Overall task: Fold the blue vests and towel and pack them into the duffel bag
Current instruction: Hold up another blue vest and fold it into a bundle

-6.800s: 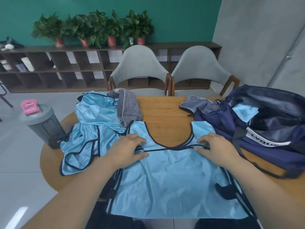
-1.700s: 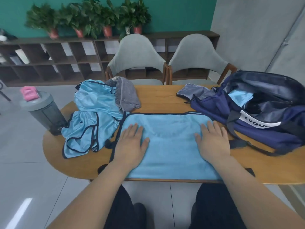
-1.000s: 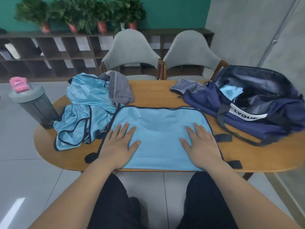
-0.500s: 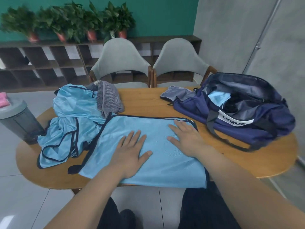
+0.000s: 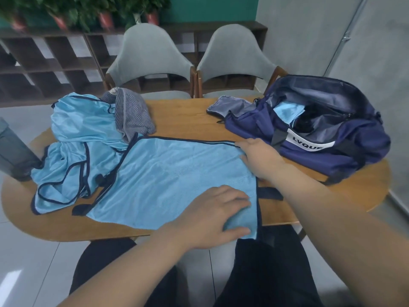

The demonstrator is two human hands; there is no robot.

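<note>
A light blue vest [image 5: 168, 173] with dark trim lies folded in half and flat on the wooden table [image 5: 188, 120] in front of me. My left hand [image 5: 212, 216] pinches its near right corner, with cloth bunched between thumb and fingers. My right hand [image 5: 259, 156] grips its far right corner, close to the bag. More blue vests [image 5: 81, 134] lie crumpled at the left. A grey striped towel [image 5: 132, 111] rests on them. The navy duffel bag [image 5: 332, 147] stands unzipped at the right with a folded blue piece [image 5: 287, 111] inside.
A grey shaker bottle [image 5: 11, 156] stands at the table's left edge. Two grey chairs [image 5: 150, 60] are pushed in at the far side, before a low shelf with potted plants. The vest's dark straps [image 5: 270, 193] trail off to its right.
The vest went from spread with the neckline showing to folded in half. Both hands slid from flat on its middle to its right edge. The view turned to the right.
</note>
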